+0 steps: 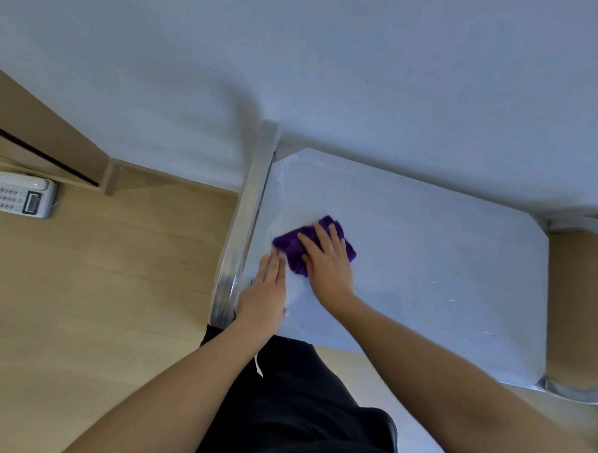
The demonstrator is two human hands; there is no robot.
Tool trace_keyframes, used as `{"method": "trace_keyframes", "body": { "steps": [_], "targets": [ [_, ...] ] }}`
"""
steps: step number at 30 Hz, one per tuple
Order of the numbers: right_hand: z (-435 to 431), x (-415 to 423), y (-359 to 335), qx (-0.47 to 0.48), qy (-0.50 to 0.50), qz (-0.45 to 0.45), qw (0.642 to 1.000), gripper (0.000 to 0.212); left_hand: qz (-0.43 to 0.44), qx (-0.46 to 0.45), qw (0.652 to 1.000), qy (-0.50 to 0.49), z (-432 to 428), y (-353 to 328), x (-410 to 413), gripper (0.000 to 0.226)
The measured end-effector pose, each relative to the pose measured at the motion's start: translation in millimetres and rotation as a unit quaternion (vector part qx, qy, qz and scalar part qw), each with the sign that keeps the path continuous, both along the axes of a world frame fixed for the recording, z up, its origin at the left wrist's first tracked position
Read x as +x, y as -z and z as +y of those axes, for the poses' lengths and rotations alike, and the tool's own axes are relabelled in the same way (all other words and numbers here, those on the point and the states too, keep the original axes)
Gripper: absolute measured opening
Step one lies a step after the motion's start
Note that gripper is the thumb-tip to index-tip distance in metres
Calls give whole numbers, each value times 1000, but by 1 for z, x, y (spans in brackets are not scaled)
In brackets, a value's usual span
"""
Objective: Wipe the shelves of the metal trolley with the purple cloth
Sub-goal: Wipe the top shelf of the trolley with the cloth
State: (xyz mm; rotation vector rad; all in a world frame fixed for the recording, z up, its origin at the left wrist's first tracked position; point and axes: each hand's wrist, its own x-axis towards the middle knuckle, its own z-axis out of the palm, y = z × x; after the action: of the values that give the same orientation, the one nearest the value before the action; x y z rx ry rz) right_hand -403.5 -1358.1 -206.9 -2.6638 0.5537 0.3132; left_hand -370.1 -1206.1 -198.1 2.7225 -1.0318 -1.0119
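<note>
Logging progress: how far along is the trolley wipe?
Done: nothing can be confirmed. In hand: right hand presses the purple cloth flat on the top shelf near its left end; left hand rests beside it. Left: the shelf's right side and any lower shelves, hidden here.

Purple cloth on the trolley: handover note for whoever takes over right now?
Right hand: flat, pressing the purple cloth onto the trolley's top shelf, near its left end.
Left hand: open, resting flat on the shelf beside the cloth, next to the metal handle rail.
Done: cannot tell how much of the top shelf has been wiped; pale specks show toward its right side.
Left: the rest of the top shelf, then any lower shelves, which are hidden from this view.
</note>
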Motion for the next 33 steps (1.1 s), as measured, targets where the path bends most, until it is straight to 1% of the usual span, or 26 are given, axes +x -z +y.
{"method": "trace_keyframes", "body": {
  "steps": [4,7,9,12,16,18,21,26,27,30,33],
  "targets": [
    [-28,60,5,-8,25,6,1000,43,6,-8,1000,0,2,4,1,102],
    [-32,74,8,-19,17,14,1000,43,29,-12,999,-6,6,3,3,103],
    [-27,54,7,-16,1,6,1000,44,32,-10,999,-11,7,2,2,105],
    [-7,-6,3,-3,-1,-9,1000,45,25,-8,999,-21,5,-1,0,108],
    [21,-84,3,-31,-11,-25,999,47,31,1,999,-38,-1,-6,-3,109],
    [22,-94,5,-39,-15,-24,999,46,22,13,999,-37,-4,-6,-6,110],
    [19,-87,7,-20,-8,-6,1000,44,1,24,999,-35,-8,-6,-9,108],
    [6,-102,3,-26,-24,-20,999,43,-31,23,999,10,-5,-5,-16,88],
    [-1,-110,2,-28,-7,-21,999,42,-28,18,999,17,-2,-4,-18,86],
    [-23,-137,1,-43,90,2,995,41,7,-1,1000,24,10,-3,-17,84],
    [-20,-142,3,-53,204,32,977,43,27,-12,998,51,15,-4,-12,85]
  ]
}}
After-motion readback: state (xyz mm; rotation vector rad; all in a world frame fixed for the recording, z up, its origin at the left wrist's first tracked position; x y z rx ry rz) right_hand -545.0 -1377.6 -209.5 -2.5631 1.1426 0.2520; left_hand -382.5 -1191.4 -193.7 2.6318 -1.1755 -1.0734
